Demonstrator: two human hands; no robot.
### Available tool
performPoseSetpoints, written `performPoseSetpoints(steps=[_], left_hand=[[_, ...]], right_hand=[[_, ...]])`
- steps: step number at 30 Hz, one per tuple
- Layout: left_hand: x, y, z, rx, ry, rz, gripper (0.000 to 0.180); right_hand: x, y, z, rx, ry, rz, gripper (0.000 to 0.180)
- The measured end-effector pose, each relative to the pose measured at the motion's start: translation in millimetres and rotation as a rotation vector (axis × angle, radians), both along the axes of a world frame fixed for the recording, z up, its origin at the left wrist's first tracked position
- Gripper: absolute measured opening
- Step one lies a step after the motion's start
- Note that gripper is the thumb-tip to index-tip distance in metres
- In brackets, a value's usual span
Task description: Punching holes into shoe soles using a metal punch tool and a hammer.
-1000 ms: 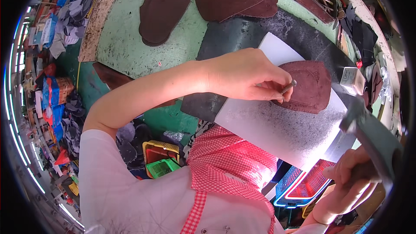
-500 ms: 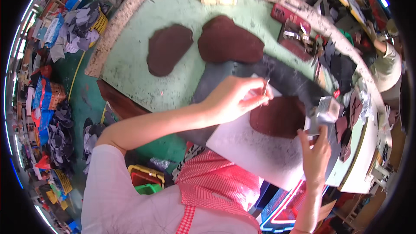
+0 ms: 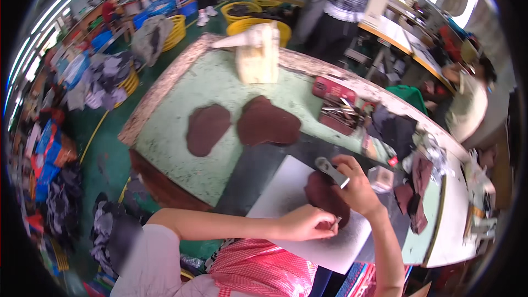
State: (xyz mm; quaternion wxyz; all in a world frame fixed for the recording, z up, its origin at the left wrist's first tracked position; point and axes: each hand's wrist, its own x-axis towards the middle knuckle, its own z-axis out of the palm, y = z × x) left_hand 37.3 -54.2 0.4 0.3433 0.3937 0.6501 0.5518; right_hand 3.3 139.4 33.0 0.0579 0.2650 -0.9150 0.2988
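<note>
My left hand (image 3: 309, 224) is closed in a pinch over the lower edge of a dark brown cut piece (image 3: 322, 190), probably leather. A small thin metal rod, like a punch, shows at its fingertips. Above that piece my right hand (image 3: 356, 187) grips a grey metal bar-like tool (image 3: 331, 171) with a rounded end. The brown piece lies on a white board (image 3: 278, 198), which rests on a black mat (image 3: 234, 192). Two more brown pieces, a smaller one (image 3: 208, 129) and a larger one (image 3: 268, 124), lie beyond the mat.
A clear block-like box (image 3: 380, 179) stands right of my right hand. Farther back are a dark red box of metal tools (image 3: 338, 114), dark scraps (image 3: 391, 129) and a pale plastic container (image 3: 258, 58). Other people (image 3: 467, 104) are beyond the green table (image 3: 165, 132).
My head view has tilted up, showing more of the room. The left hand has come down to the brown piece's near edge. My right hand has lifted the metal tool above the piece.
</note>
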Motion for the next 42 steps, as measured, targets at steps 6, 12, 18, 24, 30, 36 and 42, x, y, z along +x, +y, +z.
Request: performPoseSetpoints(steps=[6, 12, 18, 24, 30, 36, 42], left_hand=[[-67.3, 23.9, 24.5, 0.079, 0.026, 0.118, 0.012], [-121.2, 152.2, 13.5, 0.372, 0.454, 0.307, 0.009], [-138.2, 164.6, 0.5, 0.322, 0.611, 0.266, 0.009], [-125.9, 73.1, 5.3, 0.242, 0.126, 0.296, 0.009], [-106.6, 10.5, 8.5, 0.103, -0.046, 0.388, 0.013], [-87.2, 7.3, 25.8, 0.012, -0.399, 0.289, 0.021], [-56.1, 35.4, 15.2, 0.030, -0.462, 0.000, 0.017]], right_hand=[[93.8, 38.9, 17.5, -0.219, -0.243, -0.609, 0.020], [148.0, 35.2, 21.0, -0.341, -0.510, -0.849, 0.027], [131.0, 5.1, -0.1, 0.009, -0.148, -0.602, 0.049], [102.6, 4.8, -5.2, -0.002, -0.128, -0.449, 0.041], [76.5, 10.2, 0.8, -0.113, -0.097, -0.474, 0.034], [144.9, 39.4, 28.6, -0.581, -0.466, -0.813, 0.016], [211.7, 37.6, 25.6, -0.575, -0.665, -0.906, 0.013]])
